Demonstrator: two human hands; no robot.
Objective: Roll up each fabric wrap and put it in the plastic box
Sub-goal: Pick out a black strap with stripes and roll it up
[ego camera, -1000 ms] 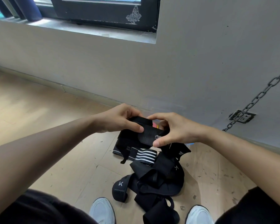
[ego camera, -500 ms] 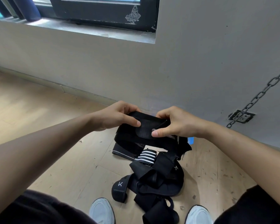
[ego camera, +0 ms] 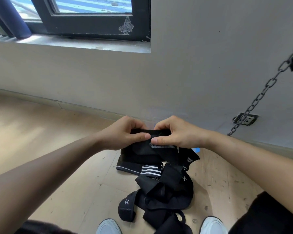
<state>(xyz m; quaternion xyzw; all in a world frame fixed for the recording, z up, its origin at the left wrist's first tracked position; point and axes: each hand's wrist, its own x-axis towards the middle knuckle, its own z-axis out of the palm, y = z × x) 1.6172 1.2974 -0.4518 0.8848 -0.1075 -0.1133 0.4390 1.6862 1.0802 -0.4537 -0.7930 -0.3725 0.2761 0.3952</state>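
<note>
Pinching one fabric wrap (ego camera: 139,152) in mid-air, the left hand (ego camera: 123,134) and right hand (ego camera: 176,132) each close a tight grip on its half-formed roll. A tangled pile of wraps (ego camera: 164,188) waits unrolled on the floor (ego camera: 218,174), plastic box unseen.

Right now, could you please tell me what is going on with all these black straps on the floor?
A person is holding one black wrap up with both hands. The left hand and the right hand pinch its top edge, thumbs almost meeting, as if rolling it, and its loose end hangs down. The other wraps lie in a tangled pile on the wooden floor, just ahead of the white shoes.
</note>
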